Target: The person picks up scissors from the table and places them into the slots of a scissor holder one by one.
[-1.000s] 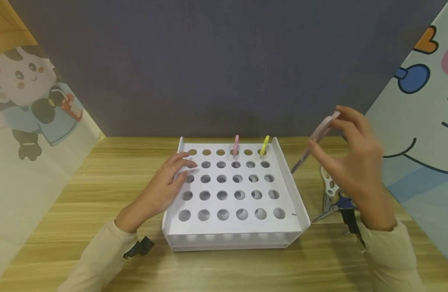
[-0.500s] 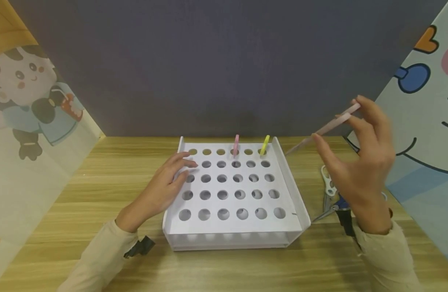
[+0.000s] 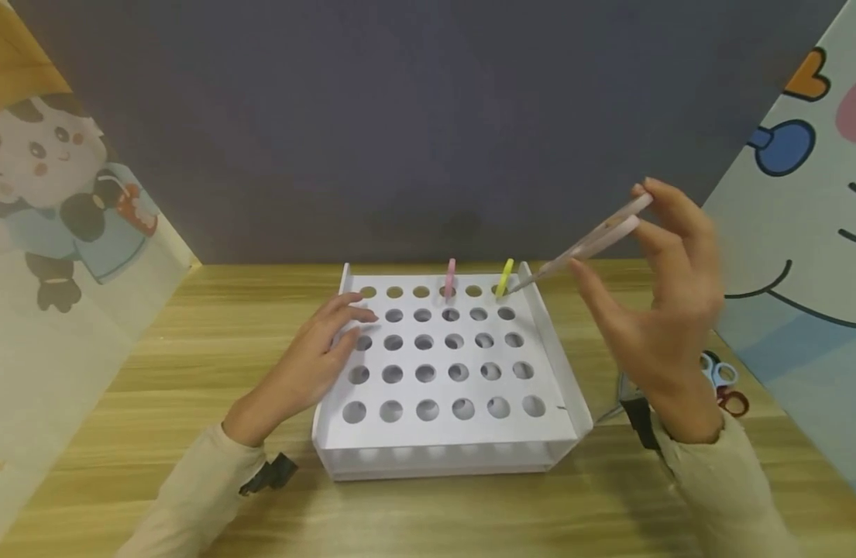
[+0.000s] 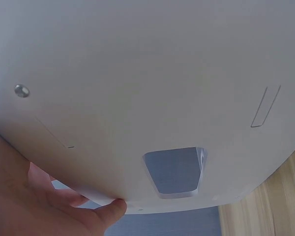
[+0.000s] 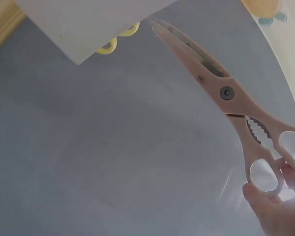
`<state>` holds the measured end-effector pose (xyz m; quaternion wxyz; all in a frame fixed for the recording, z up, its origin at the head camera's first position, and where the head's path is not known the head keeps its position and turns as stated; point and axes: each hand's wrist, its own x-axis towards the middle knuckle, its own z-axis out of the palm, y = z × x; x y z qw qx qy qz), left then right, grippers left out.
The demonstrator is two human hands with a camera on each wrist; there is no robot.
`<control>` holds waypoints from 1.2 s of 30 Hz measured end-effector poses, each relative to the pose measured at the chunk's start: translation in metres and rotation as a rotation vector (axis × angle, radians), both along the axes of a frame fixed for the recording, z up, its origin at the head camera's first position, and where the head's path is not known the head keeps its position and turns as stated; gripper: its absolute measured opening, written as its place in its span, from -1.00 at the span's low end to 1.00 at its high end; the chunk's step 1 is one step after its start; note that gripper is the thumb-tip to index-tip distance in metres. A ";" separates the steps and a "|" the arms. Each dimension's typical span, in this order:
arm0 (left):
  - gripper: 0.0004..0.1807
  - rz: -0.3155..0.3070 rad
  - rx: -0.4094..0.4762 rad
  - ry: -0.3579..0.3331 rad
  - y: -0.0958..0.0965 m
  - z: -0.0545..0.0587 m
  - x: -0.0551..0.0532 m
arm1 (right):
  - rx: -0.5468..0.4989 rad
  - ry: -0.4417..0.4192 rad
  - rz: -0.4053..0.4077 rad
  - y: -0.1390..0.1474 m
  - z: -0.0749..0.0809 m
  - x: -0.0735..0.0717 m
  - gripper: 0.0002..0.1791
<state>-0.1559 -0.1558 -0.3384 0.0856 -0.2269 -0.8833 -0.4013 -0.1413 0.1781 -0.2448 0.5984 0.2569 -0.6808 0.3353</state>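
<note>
A white rack (image 3: 409, 391) with rows of round holes stands on the table. My left hand (image 3: 309, 356) rests over its left side, fingers lying loosely across the top; the left wrist view shows that hand (image 4: 64, 211) at the edge of the rack's side panel (image 4: 137, 88). My right hand (image 3: 668, 302) holds pale pink scissors (image 5: 238, 101) by the finger loops, raised and slanting down to the left. In the head view their tips overlap the far right hole, beside upright yellow scissors (image 3: 504, 277). Another pink pair (image 3: 450, 277) stands in the same back row.
More scissors with light blue handles (image 3: 726, 375) and red handles (image 3: 734, 402) lie on the table at the right, partly hidden by my right arm. A dark grey panel (image 3: 428, 139) rises behind the rack, with cartoon-printed walls on both sides.
My right hand has carried the pink scissors up and now back left, so their tips go from outside the rack's right side to its far right corner. My left hand stays put.
</note>
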 end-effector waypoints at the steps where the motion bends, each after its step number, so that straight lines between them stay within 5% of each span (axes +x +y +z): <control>1: -0.73 0.002 0.001 0.000 0.000 0.000 0.000 | 0.018 -0.018 0.014 -0.001 0.001 -0.001 -0.42; 11: -0.74 -0.004 0.005 0.004 0.000 0.000 0.000 | 0.181 -0.147 0.135 -0.023 0.016 -0.017 -0.52; 22: -0.75 -0.002 0.021 0.010 0.002 -0.003 -0.001 | 0.341 -0.134 0.250 -0.049 0.030 -0.046 -0.55; 36: -0.76 0.001 0.006 0.037 0.001 -0.002 -0.002 | 0.462 -0.267 0.351 -0.093 0.024 -0.082 -0.59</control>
